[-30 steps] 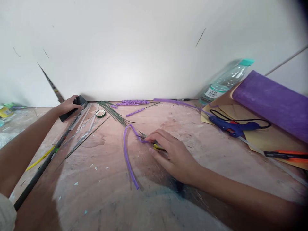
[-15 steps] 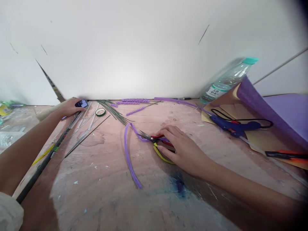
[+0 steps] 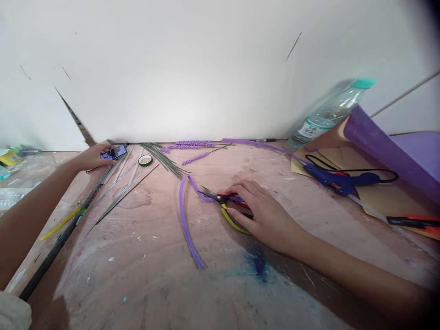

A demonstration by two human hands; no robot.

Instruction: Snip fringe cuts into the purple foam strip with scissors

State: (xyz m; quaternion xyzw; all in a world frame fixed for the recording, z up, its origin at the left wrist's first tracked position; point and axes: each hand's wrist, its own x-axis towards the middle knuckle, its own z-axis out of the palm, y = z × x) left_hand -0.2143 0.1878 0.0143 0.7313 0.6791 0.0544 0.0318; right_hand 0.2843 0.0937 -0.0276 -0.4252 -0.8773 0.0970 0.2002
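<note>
The wooden table [image 3: 144, 275] is stained with paint specks and runs up to a white wall [image 3: 192, 68]; at the far right a roll of purple sheet [image 3: 388, 149] lies on brown card [image 3: 381, 197], with a plastic water bottle [image 3: 330, 112] leaning behind it, teal cap uppermost, its label too small to read; a blue glue gun [image 3: 335, 179] with a black cord rests on the card. The right hand [image 3: 264, 213] lies palm down near the table's middle, fingers closed loosely over the red and yellow handles of the scissors [image 3: 223, 201]; whether it truly grips them I cannot tell. The scissors' long axis runs left-right, blades pointing left, away from that hand, tips touching a bent purple strip [image 3: 185, 224] whose long leg runs toward the viewer; the right hand is much the nearer of the 2. The left hand [image 3: 94, 156], well apart at the far left, is closed on a phone [image 3: 115, 151] with its screen lit, nothing readable on it. Green wire stems [image 3: 165, 160], thin grey rods [image 3: 118, 183] and 1 small tape ring [image 3: 145, 160] lie between the hands; beaded purple sprigs [image 3: 194, 145] sit by the wall.
</note>
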